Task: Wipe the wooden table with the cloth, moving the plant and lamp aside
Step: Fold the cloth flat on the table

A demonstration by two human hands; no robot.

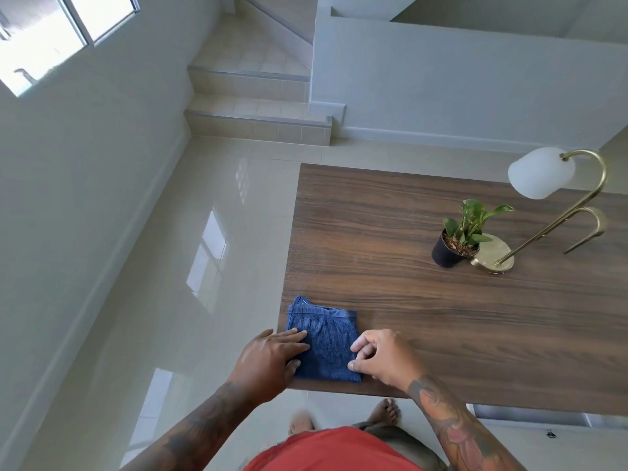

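A folded blue cloth point(324, 338) lies at the near left corner of the wooden table point(424, 300). My left hand point(268, 358) rests flat on the cloth's left edge with its fingers straight. My right hand point(380, 356) sits at the cloth's right edge, its fingers and thumb curled and pinching that edge. Farther right on the table stand a small green plant point(458, 236) in a black pot and a brass lamp point(550, 205) with a white shade, its round base touching the pot.
Glossy tiled floor point(170, 300) spreads to the left of the table. Tiled steps point(255, 107) rise at the back, beside a white half wall point(441, 90). My bare feet show below the table's near edge.
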